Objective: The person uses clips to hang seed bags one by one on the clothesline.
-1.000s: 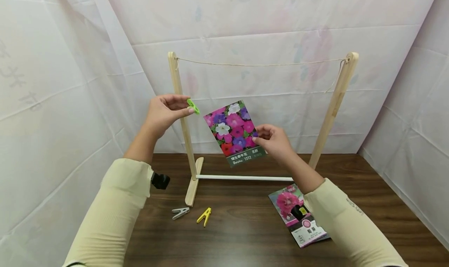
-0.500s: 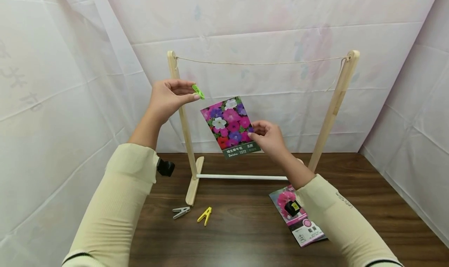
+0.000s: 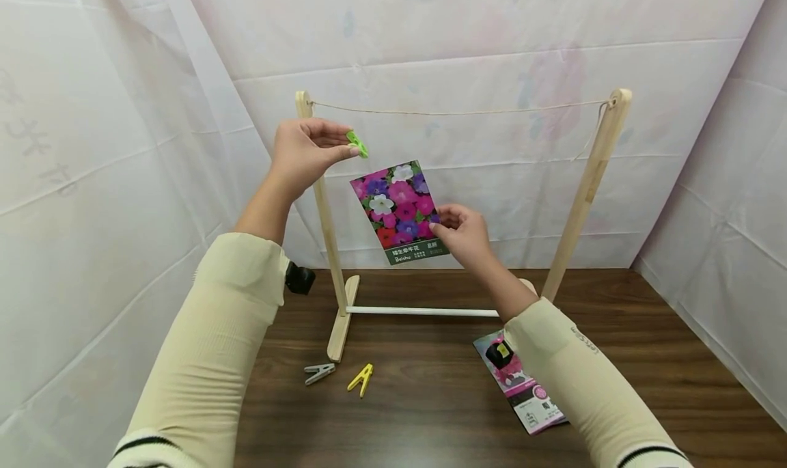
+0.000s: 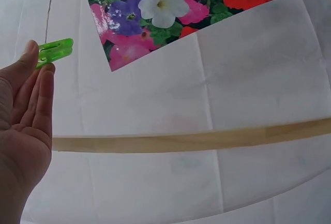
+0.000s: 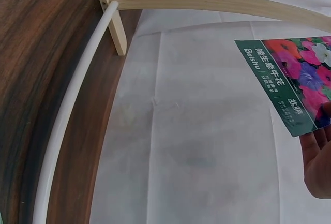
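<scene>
Tabletop (image 3: 418, 417): is bearing a wooden frame (image 3: 581, 205)
Left hand (image 3: 304, 152): is pinching a green clothespin (image 3: 357, 144) near the left post (image 3: 328, 239)
Right hand (image 3: 468, 236): is pinching a tilted flower packet (image 3: 399, 212) midair by its right edge

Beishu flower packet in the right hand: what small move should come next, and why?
Probably lift the Beishu flower packet to the string: in the head view it sits below the string, pinched by the right hand, while the left hand holds a green clothespin, clipped to neither.
</scene>
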`<state>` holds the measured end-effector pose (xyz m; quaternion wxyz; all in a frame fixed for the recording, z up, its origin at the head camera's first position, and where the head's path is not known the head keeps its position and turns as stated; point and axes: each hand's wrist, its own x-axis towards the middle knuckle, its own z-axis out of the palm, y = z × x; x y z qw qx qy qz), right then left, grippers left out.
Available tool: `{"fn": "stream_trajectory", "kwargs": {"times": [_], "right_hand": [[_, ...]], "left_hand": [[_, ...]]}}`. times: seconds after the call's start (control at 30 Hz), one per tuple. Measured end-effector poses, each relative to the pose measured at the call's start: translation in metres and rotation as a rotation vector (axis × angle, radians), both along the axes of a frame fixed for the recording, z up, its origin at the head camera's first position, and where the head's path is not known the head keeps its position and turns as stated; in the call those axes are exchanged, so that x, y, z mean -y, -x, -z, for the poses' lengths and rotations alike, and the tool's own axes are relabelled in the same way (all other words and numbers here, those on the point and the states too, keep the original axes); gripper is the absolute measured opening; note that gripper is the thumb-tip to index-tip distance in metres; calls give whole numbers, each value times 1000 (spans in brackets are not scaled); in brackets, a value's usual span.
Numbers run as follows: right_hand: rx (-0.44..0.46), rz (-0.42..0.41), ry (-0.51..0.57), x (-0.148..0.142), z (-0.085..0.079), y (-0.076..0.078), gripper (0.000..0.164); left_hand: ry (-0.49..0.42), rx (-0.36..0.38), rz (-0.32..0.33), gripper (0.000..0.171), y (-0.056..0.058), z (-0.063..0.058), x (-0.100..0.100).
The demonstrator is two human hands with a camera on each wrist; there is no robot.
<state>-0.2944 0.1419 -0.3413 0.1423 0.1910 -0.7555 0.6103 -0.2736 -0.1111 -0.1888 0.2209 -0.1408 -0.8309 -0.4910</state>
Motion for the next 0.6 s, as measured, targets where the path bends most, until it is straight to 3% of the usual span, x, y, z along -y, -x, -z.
{"fn": "stream_trajectory", "kwargs": {"times": [0.17, 0.37, 0.6], "right_hand": [[-63, 5, 1, 6, -3, 4, 17], [-75, 11, 1, 10, -10, 6, 17], [-84, 36, 23, 14, -19, 10, 16]], "left_hand": [[37, -91, -8, 26, 1, -11, 3], [0, -124, 6, 14, -2, -32, 8], [-43, -141, 10, 6, 2, -49, 17]]}}
